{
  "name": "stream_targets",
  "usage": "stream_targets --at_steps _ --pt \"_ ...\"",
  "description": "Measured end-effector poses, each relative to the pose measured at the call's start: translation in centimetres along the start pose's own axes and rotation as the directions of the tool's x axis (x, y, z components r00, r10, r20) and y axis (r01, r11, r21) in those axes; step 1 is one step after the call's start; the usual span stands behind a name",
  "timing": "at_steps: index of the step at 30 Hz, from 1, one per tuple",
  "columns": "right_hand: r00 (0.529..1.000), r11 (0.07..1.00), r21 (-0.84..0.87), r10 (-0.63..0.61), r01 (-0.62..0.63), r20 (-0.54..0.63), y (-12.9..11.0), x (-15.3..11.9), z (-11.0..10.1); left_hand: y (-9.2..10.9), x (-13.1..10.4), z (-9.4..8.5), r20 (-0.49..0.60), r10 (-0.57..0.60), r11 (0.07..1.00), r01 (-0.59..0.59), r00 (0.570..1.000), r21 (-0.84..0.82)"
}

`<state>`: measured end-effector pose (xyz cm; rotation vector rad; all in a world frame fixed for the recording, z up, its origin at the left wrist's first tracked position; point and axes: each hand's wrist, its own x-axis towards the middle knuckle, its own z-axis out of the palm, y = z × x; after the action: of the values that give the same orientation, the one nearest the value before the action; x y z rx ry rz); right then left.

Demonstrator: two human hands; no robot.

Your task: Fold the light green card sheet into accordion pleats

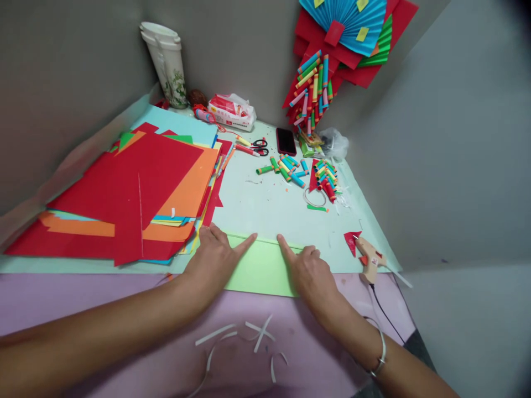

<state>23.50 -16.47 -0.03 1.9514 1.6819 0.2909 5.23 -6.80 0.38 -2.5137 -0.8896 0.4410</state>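
Note:
A light green sheet of paper (pixel 259 271) lies at the front of the table, with a narrow fold along its far edge. My left hand (pixel 218 251) grips that edge near its left end, thumb stretched along the fold and the other fingers curled. On the right side, my right hand (pixel 309 273) holds the same edge, one digit pointing along the fold and the rest bent under. A gap of bare paper separates the two hands. The undersides of the fingers are hidden.
Stacked coloured paper (pixel 161 166) lies left. Scissors (pixel 259 147), a phone (pixel 286 141) and several rolled paper tubes (pixel 286 168) are farther back. A glue gun (pixel 370 260) with a cord rests right. White paper strips (pixel 261 331) lie in front. A paper-fan decoration (pixel 348 33) stands behind.

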Motion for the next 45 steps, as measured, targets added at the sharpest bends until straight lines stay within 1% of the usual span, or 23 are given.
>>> stream_targets --at_steps 4,6,8,11,13,16,19,21,25,29,30,32,34,35,36,39,42,45 --pt "0.999 0.999 -0.040 0.015 -0.013 0.035 -0.1 -0.3 -0.1 -0.6 0.0 0.1 0.016 0.002 0.999 -0.002 1.000 -0.032" --pt "0.999 0.999 -0.040 0.036 -0.036 0.021 -0.2 -0.5 0.2 -0.8 -0.2 0.4 0.009 -0.010 0.999 0.011 1.000 -0.045" --pt "0.998 0.998 -0.037 0.055 -0.055 -0.007 -0.4 -0.8 0.7 -0.9 -0.4 0.8 -0.019 -0.022 0.997 0.021 1.000 -0.068" --pt "0.995 0.997 -0.033 0.072 -0.074 -0.070 -0.5 -1.3 1.9 -0.9 -1.0 1.7 -0.099 -0.040 0.992 0.028 0.994 -0.120" --pt "0.988 0.996 -0.029 0.084 -0.088 -0.132 -0.6 -1.7 2.8 -0.8 -1.2 2.5 -0.167 -0.050 0.990 0.027 0.985 -0.139" --pt "0.964 0.995 -0.003 0.100 -0.104 -0.246 -0.5 -2.5 4.2 -0.6 -1.4 3.8 -0.279 -0.061 0.987 0.016 0.958 -0.158" --pt "0.933 0.993 0.076 0.112 -0.092 -0.341 -0.4 -3.1 5.5 -0.4 -1.2 5.2 -0.382 -0.033 0.979 -0.048 0.924 -0.199" --pt "0.920 0.987 0.146 0.123 -0.074 -0.371 -0.3 -3.4 6.2 -0.3 -1.1 5.9 -0.411 -0.024 0.974 -0.072 0.911 -0.216" --pt "0.913 0.972 0.230 0.139 -0.052 -0.384 0.3 -3.5 6.7 -0.6 -1.2 6.5 -0.386 -0.049 0.966 -0.055 0.921 -0.253" --pt "0.917 0.967 0.253 0.090 0.012 -0.388 2.1 -3.0 6.2 -0.8 -1.3 5.9 -0.335 -0.058 0.931 -0.069 0.940 -0.357" --pt "0.911 0.967 0.253 0.072 0.035 -0.405 2.4 -2.7 5.8 -0.7 -1.3 5.6 -0.318 -0.056 0.926 -0.070 0.947 -0.371" --pt "0.879 0.964 0.253 0.046 0.086 -0.474 2.6 -2.1 4.6 -0.5 -1.2 5.1 -0.276 -0.048 0.930 -0.058 0.960 -0.364" --pt "0.833 0.949 0.273 0.022 0.156 -0.553 1.6 -1.3 3.1 -0.3 -1.0 4.5 -0.238 -0.038 0.947 -0.041 0.970 -0.320" --pt "0.817 0.935 0.296 0.011 0.196 -0.576 0.8 -0.9 2.3 -0.2 -0.9 4.3 -0.224 -0.033 0.956 -0.035 0.974 -0.292" --pt "0.815 0.917 0.318 -0.012 0.239 -0.580 -0.2 -0.4 1.5 -0.2 -0.8 4.1 -0.214 -0.029 0.963 -0.030 0.976 -0.266" --pt "0.834 0.875 0.343 -0.113 0.341 -0.540 -3.2 1.1 -0.2 -0.3 -0.7 3.7 -0.198 -0.016 0.974 -0.029 0.980 -0.223" --pt "0.842 0.868 0.345 -0.141 0.358 -0.520 -4.8 2.0 -0.4 -0.4 -0.8 3.6 -0.197 -0.018 0.970 -0.030 0.980 -0.241" --pt "0.847 0.882 0.336 -0.120 0.330 -0.518 -4.7 2.1 0.4 -0.3 -1.0 3.8 -0.212 -0.037 0.960 -0.024 0.977 -0.281"
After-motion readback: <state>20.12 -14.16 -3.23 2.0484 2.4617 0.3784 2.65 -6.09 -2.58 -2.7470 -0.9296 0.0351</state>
